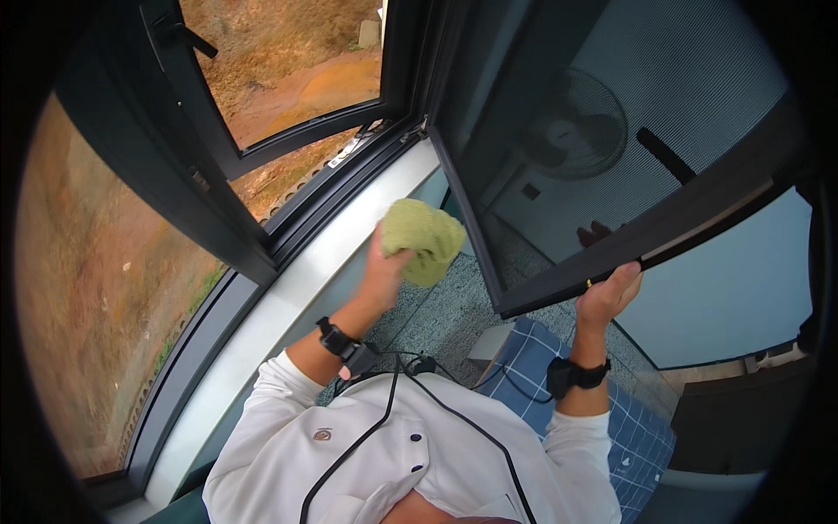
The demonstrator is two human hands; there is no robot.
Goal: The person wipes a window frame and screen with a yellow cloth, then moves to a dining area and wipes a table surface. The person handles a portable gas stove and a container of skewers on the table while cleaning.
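Observation:
My left hand (383, 272) holds a folded light-green cloth (422, 239) above the inner edge of the white window sill (357, 229). The cloth and hand are slightly blurred. On the right, my right hand (609, 295) grips the lower edge of a dark-framed mesh screen panel (569, 278), which stands swung inward; the thumb is on the near side and the other fingers are mostly hidden. Dark finger shapes show in the panel above that hand. A dark-framed window sash (294, 134) with a black handle (190, 39) stands ajar at the upper left.
A standing fan (566, 131) shows in the mesh panel. Blue checked fabric (537, 354) lies below my right hand, beside a grey speckled floor (452, 301). A dark cabinet-like piece (727, 426) is at the lower right. Black cables (484, 432) hang across my white shirt.

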